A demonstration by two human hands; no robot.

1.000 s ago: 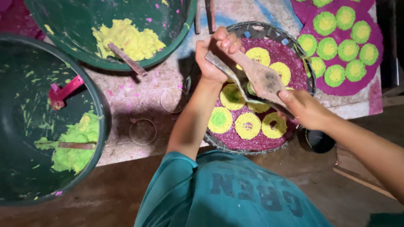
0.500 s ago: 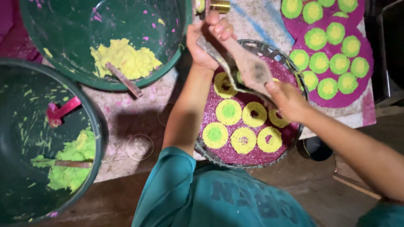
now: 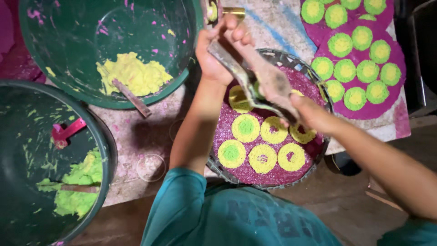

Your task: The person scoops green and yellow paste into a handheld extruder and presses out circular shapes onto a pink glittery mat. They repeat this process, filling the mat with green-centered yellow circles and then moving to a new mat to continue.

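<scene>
Both hands grip one long, smeared wooden press [image 3: 261, 79] at opposite ends — the left hand [image 3: 218, 50] closed round its upper end, the right hand [image 3: 309, 114] closed round the lower — holding it slanted just above the round tray [image 3: 314, 159], so the paste lands on the purple layer among the yellow-and-green rings [image 3: 246, 127]; the bowl of yellow paste [image 3: 132, 75] and the bowl of green paste [image 3: 77, 182] sit near on the bench [image 3: 132, 150], within easy reach.

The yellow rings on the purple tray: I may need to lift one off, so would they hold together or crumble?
Probably fragile: each yellow ring looks like loose, crumbly grains, as does the purple layer beneath. They lie flat on the woven tray, so rolling seems unlikely; pushing would likely smear them.
</scene>
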